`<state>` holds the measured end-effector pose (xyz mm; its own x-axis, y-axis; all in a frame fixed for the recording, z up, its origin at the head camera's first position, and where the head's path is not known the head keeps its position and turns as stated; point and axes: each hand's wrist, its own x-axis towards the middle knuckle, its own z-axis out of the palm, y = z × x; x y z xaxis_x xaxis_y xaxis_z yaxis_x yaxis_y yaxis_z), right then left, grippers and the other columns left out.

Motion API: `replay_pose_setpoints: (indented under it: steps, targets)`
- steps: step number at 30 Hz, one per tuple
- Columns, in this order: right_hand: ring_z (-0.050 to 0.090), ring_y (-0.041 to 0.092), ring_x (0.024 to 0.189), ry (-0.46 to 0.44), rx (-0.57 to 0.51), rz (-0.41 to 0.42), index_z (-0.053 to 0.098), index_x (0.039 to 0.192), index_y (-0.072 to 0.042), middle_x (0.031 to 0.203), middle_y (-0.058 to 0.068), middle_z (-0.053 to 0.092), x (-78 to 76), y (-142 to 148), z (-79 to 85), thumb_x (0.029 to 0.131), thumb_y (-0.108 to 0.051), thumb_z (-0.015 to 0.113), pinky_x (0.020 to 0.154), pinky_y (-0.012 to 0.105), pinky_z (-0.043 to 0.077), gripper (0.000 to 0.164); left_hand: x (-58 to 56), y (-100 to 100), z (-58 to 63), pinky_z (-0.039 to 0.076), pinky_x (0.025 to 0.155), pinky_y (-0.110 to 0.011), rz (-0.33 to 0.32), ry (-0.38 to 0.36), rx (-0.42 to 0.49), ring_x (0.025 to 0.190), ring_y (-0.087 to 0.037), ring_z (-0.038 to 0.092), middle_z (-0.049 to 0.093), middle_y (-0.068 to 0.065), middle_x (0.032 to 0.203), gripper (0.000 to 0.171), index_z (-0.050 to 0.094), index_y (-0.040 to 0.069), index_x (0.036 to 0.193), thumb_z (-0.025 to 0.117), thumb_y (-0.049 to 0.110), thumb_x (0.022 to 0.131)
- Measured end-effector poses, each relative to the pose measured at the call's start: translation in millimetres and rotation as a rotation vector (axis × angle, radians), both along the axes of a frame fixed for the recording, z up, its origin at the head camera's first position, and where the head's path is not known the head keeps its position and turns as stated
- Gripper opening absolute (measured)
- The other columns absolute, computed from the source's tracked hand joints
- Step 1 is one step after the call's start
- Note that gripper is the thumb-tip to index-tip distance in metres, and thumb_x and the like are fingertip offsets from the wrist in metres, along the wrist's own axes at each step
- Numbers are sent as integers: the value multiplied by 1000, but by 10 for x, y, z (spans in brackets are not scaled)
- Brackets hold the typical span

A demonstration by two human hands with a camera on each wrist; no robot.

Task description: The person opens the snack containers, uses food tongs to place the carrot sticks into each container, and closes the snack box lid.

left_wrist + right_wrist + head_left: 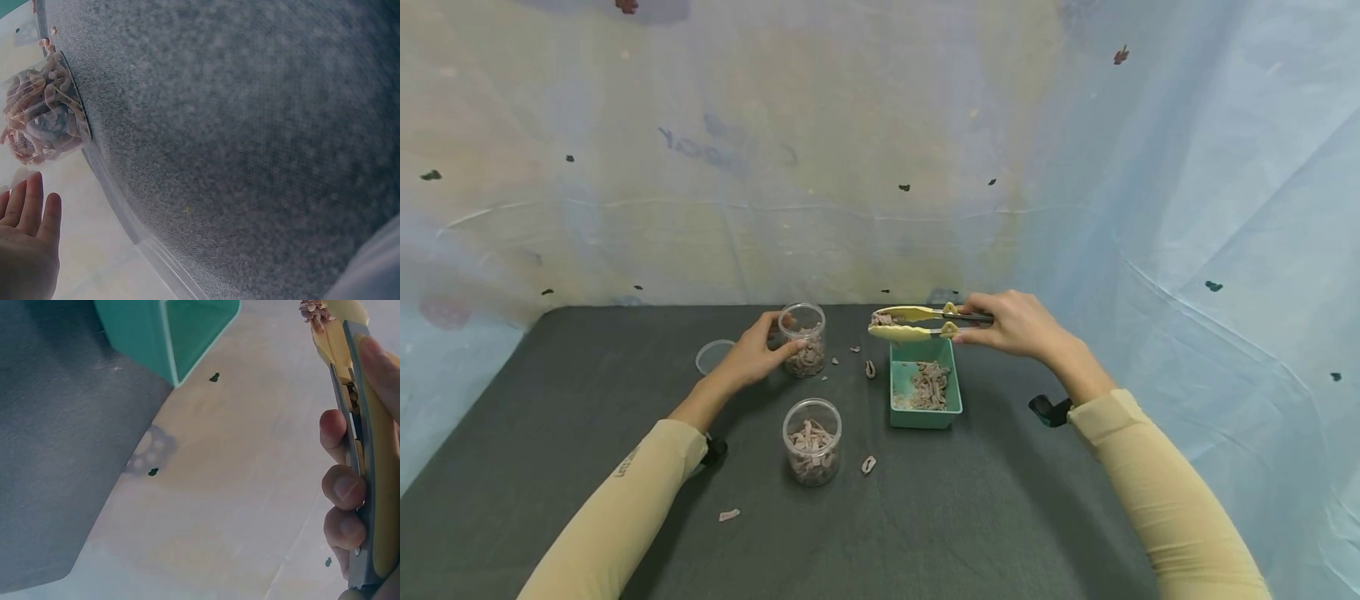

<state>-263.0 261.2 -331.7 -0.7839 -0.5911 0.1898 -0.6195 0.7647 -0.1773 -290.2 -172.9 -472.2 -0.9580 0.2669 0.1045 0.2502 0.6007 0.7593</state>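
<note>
My left hand [756, 354] holds the farther clear plastic jar [806, 358], thumb across its near side and fingers around the back. Pale brown, strip-like pieces fill the jar's lower part. In the left wrist view the fingers [31, 209] look fairly straight beside the jar [47, 112]. Yellow-tipped tongs [917, 323] are gripped in my right hand [1011, 323], above the far end of a green tray [925, 421]. A clump of the pieces [883, 319] sits between the tong tips. More pieces [931, 385] lie in the tray's right side.
A second clear jar [812, 458] with similar pieces stands nearer me. A clear round lid [713, 357] lies left of the left hand. Stray pieces [868, 465] are scattered on the dark grey table [587, 417]. Behind it hangs a pale patterned sheet [850, 150].
</note>
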Motion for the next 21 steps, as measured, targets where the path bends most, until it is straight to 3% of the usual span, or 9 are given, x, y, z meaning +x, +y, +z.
replay_pose_setpoints:
  steps: [11, 16, 21]
  targets:
    - [52, 13, 59, 9, -47, 26, 72, 115, -13, 104, 5, 78, -148, -258, 80, 89, -46, 81, 55, 33, 40, 43, 20, 23, 17, 37, 114, -65, 7, -5, 8, 142, -50, 41, 46, -20, 154, 73, 39, 6, 151, 63, 53, 102]
    - [56, 13, 60, 30, -52, 40, 72, 115, -14, 100, 5, 78, -218, -383, 94, 88, -45, 83, 57, 35, 45, 43, 9, 30, 2, 37, 114, -65, 5, 3, 1, 141, -49, 42, 46, -21, 153, 75, 38, 5, 152, 63, 55, 101]
    - [62, 14, 65, 16, -49, 41, 71, 111, -14, 110, 5, 78, -274, -535, 94, 87, -49, 82, 62, 37, 49, 44, 15, 33, -9, 38, 113, -65, 8, 4, -1, 141, -49, 43, 46, -21, 153, 75, 39, 5, 151, 63, 55, 101]
